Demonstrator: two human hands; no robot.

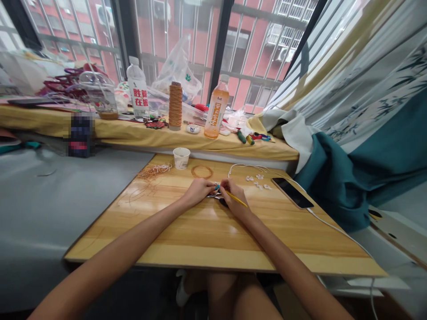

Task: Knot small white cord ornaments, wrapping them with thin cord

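Note:
Over the middle of the wooden table, my left hand [199, 191] pinches a small teal-blue piece [217, 187] between its fingertips. My right hand [235, 195] meets it there, closed around a slim yellow pencil-like stick [237, 199] that slants down toward the palm. Its working end is hidden by my fingers. Just below the fingertips lies a small tool with a black end [223, 202], partly covered by the right hand. A ring of orange thread [202, 172] rests behind my hands, with a white paper cup [182, 158] to its left.
Loose orange threads [151, 173] are scattered at left. Several small white pieces [258, 182] and a phone [292, 193] with a white cable [336, 229] lie at right. The cloth-covered sill [150, 141] holds a thread spool [175, 106], bottles and pliers [245, 137].

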